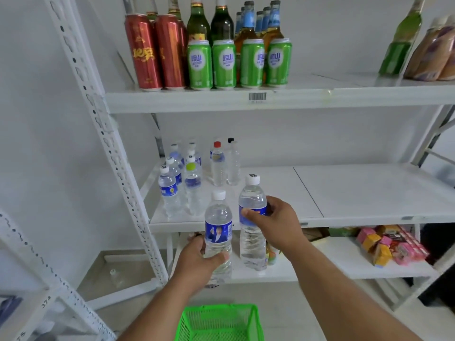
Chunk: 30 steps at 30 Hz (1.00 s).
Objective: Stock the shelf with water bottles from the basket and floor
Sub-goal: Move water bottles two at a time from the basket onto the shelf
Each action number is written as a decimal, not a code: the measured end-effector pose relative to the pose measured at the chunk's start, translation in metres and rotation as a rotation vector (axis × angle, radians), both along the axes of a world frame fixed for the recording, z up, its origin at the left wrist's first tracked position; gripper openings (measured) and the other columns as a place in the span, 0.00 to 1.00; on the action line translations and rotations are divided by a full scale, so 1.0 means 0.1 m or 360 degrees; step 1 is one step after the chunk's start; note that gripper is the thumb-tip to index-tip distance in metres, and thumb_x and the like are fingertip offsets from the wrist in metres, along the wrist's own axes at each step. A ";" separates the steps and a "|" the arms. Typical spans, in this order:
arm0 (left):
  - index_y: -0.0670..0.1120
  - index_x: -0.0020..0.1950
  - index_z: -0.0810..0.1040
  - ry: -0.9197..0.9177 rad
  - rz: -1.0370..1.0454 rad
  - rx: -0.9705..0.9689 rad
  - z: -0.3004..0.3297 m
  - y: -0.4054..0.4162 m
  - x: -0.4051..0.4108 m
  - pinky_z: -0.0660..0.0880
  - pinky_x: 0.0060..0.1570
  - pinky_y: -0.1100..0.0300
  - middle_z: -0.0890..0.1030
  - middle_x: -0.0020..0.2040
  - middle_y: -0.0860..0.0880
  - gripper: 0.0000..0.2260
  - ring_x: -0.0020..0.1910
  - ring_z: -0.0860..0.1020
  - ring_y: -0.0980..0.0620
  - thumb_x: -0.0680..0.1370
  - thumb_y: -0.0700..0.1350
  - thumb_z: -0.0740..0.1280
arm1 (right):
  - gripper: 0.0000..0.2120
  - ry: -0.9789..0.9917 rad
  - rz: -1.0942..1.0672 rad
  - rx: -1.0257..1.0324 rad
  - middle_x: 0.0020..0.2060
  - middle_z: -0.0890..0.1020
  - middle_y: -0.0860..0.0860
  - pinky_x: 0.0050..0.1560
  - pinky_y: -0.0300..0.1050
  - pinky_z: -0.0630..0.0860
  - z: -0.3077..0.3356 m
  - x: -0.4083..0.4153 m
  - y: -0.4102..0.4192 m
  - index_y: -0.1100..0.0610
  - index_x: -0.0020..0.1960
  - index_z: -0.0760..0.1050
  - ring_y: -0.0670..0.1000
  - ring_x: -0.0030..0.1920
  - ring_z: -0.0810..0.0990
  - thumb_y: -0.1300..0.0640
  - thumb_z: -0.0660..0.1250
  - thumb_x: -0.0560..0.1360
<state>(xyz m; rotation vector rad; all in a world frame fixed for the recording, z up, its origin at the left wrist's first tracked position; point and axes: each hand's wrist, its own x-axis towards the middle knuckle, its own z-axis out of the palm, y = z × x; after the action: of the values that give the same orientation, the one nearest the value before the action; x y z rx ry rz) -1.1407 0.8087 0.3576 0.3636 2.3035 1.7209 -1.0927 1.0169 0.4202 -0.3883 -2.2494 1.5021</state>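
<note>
Bottles in both hands, raised in front of the middle shelf [344, 193], not yet set down. Left hand [197, 259] grasps the shorter water bottle [218, 232] low on its body, thumb across the front; right hand [278, 220] grasps the taller water bottle [252, 217] at the blue label, thumb in front, fingers wrapped behind. Both forearms reach up and forward, bottles upright. To do it well: lift each base clear of the shelf lip, seat them on the bare board just right of the standing bottles [182, 178], keep them vertical, avoid knocking that cluster. Green basket [219, 323] sits below, looks empty. One more bottle [114, 276] seems to lie on the floor at left, blurred.
</note>
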 end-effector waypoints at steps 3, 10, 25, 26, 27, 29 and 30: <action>0.53 0.52 0.82 0.0022 0.0046 -0.0026 0.01 0.26 -0.03 0.77 0.48 0.66 0.86 0.47 0.56 0.13 0.47 0.83 0.61 0.69 0.45 0.78 | 0.14 0.0007 0.0029 0.0015 0.42 0.86 0.41 0.42 0.39 0.78 0.03 -0.07 0.29 0.45 0.52 0.82 0.41 0.41 0.84 0.43 0.75 0.69; 0.53 0.55 0.82 0.0000 0.0099 -0.0019 0.00 0.70 -0.12 0.78 0.57 0.52 0.86 0.50 0.54 0.17 0.52 0.83 0.56 0.68 0.48 0.78 | 0.12 0.0019 0.0133 -0.0007 0.42 0.85 0.36 0.43 0.38 0.79 0.05 -0.25 0.75 0.41 0.51 0.81 0.39 0.42 0.83 0.43 0.76 0.69; 0.55 0.51 0.80 0.0023 0.0152 -0.0069 -0.08 0.91 -1.05 0.72 0.37 0.76 0.84 0.45 0.65 0.14 0.44 0.82 0.66 0.69 0.44 0.78 | 0.13 -0.0056 0.0078 0.0025 0.41 0.85 0.39 0.43 0.38 0.76 -0.01 -1.12 0.95 0.45 0.52 0.82 0.41 0.42 0.83 0.44 0.76 0.69; 0.56 0.50 0.80 0.0021 0.0153 -0.0073 -0.08 0.92 -1.13 0.71 0.34 0.78 0.84 0.44 0.66 0.14 0.45 0.81 0.67 0.68 0.45 0.78 | 0.14 -0.0061 0.0062 0.0037 0.42 0.85 0.40 0.43 0.39 0.77 -0.01 -1.19 0.95 0.45 0.53 0.81 0.41 0.42 0.83 0.44 0.76 0.69; 0.57 0.50 0.80 0.0012 0.0155 -0.0075 -0.09 0.93 -1.22 0.71 0.32 0.78 0.84 0.44 0.65 0.14 0.45 0.81 0.66 0.68 0.45 0.77 | 0.14 -0.0066 0.0045 0.0044 0.42 0.85 0.40 0.44 0.40 0.78 -0.01 -1.27 0.95 0.45 0.53 0.81 0.42 0.42 0.83 0.44 0.76 0.69; 0.58 0.49 0.79 -0.0025 0.0160 -0.0062 -0.11 0.95 -1.40 0.69 0.28 0.79 0.83 0.42 0.64 0.14 0.43 0.80 0.69 0.69 0.45 0.77 | 0.14 -0.0078 0.0017 0.0035 0.41 0.86 0.40 0.45 0.41 0.79 -0.03 -1.42 0.95 0.46 0.52 0.81 0.42 0.42 0.84 0.45 0.76 0.68; 0.58 0.48 0.79 -0.0036 0.0149 -0.0060 -0.13 0.96 -1.48 0.68 0.28 0.80 0.82 0.40 0.66 0.14 0.41 0.78 0.73 0.69 0.45 0.77 | 0.14 -0.0083 0.0005 0.0026 0.42 0.86 0.41 0.45 0.41 0.79 -0.04 -1.49 0.94 0.46 0.52 0.81 0.43 0.42 0.84 0.45 0.77 0.68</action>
<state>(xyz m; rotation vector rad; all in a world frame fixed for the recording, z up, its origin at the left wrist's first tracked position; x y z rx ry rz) -1.2883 0.9045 0.3451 0.2313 2.3680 1.7124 -1.2419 1.1113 0.4157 -0.4243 -2.3019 1.4903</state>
